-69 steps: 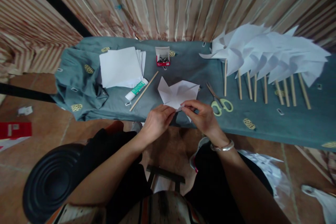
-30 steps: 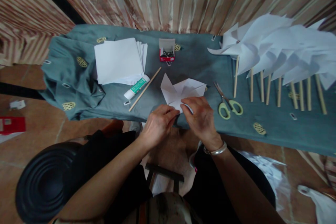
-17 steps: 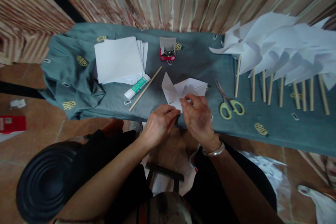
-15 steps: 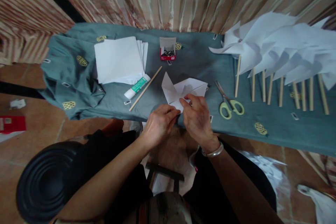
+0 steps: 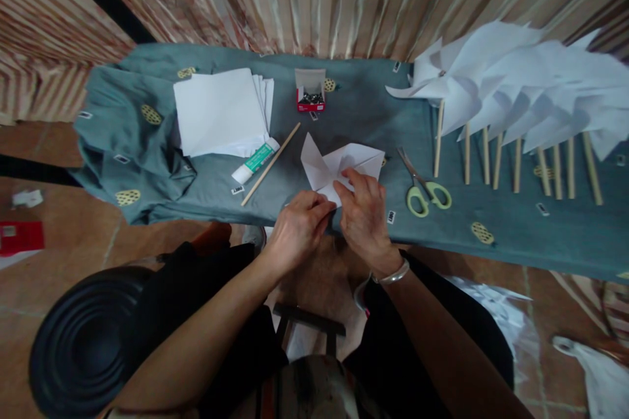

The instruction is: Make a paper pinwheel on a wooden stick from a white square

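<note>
Hands [image 5: 334, 219] on folded paper [image 5: 339, 163]

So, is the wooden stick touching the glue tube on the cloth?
Touching, as far as the head view shows: the wooden stick lies diagonally against the right side of the glue tube, with no strip of cloth visible between them near the tube's end.

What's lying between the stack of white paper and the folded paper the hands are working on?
In the head view, a white-and-green glue tube and a thin wooden stick lie there on the grey-green cloth.
</note>
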Demonstrator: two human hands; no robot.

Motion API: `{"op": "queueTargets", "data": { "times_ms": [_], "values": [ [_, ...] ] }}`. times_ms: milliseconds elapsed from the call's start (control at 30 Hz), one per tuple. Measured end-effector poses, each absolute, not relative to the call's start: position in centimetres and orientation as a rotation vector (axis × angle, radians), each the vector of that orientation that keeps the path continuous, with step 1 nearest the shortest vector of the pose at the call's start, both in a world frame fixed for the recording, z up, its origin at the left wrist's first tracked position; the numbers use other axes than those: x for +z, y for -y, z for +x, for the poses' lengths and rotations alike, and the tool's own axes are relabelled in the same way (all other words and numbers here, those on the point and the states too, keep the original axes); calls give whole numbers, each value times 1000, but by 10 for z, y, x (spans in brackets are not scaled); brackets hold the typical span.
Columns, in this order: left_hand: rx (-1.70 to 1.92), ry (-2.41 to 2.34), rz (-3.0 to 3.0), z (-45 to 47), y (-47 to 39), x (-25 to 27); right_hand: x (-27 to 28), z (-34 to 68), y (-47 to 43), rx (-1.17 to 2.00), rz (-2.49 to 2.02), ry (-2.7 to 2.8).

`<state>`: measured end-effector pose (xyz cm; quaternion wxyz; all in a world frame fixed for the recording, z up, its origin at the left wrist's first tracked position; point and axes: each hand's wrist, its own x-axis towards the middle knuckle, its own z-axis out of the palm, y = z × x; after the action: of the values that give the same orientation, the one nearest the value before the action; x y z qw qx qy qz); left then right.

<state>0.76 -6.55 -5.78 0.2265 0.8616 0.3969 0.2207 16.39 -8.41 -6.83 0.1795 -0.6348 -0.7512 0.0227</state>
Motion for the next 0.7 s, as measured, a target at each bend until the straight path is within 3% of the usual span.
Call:
{"op": "queueTargets", "data": {
  "times_ms": [700],
  "values": [
    [550,-1090,2371,5,66,-57,-73,162,79,-60,-1765,2121]
  ]
}}
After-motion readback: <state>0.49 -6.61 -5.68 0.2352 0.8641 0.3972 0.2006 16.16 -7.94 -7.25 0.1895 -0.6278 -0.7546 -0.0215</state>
